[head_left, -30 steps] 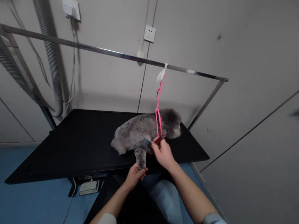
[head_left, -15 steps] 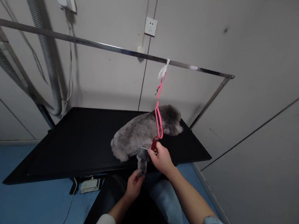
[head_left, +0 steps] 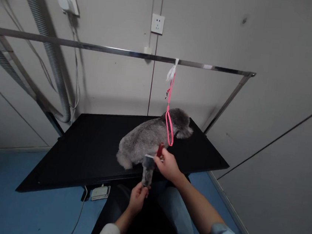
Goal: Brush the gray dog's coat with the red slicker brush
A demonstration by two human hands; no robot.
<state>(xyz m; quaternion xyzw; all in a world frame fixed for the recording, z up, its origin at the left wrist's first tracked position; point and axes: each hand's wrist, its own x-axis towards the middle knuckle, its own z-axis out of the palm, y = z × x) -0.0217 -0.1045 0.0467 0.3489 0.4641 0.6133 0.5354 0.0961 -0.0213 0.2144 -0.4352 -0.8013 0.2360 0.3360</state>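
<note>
A grey, short-trimmed dog (head_left: 145,138) is on the black grooming table (head_left: 91,151), its head toward the right and turned away. My left hand (head_left: 138,197) is closed around the paw end of one leg (head_left: 146,177), which stretches over the table's near edge. In my right hand (head_left: 169,166) is a slicker brush with a dark red handle (head_left: 160,150). Its flat rectangular head (head_left: 148,161) lies against the fur at the upper part of that leg. The brush's pins are too small to make out.
A metal bar (head_left: 110,49) spans above the table, with a pink loop leash (head_left: 169,124) hanging from it beside the dog. A ribbed hose (head_left: 53,54) runs down the wall at left. Under the near edge sits a pale box (head_left: 100,193) with a cable.
The held leg looks a little straighter and my left hand sits slightly lower. The brush stays at the upper leg, its head tilted a bit differently. The whole view has shifted slightly.
</note>
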